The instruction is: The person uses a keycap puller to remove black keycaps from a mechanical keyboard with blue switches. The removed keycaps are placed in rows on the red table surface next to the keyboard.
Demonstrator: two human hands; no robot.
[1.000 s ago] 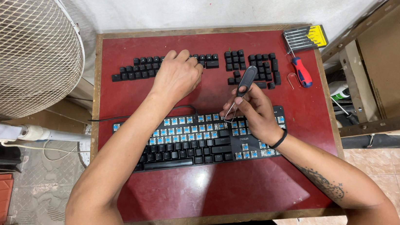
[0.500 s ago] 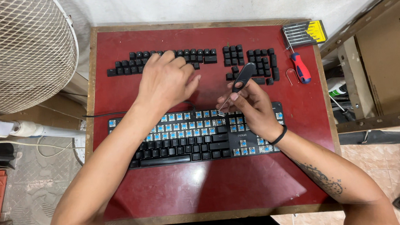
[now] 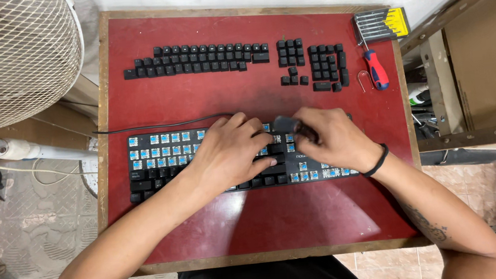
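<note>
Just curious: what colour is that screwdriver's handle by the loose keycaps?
Red and blue, seen in the head view: screwdriver.

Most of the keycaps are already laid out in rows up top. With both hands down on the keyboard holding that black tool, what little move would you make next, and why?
Probably hook the black tool under the next black cap beside the bare blue switches and lift. The right hand grips it over the keyboard, the left hand steadies the board, and the bottom row still wears caps, unlike the removed keycaps.

Black keyboard (image 3: 159, 166) flat on red table, many keycaps off, blue switches bared; dark-handled tool (image 3: 292, 124) above it.
</note>
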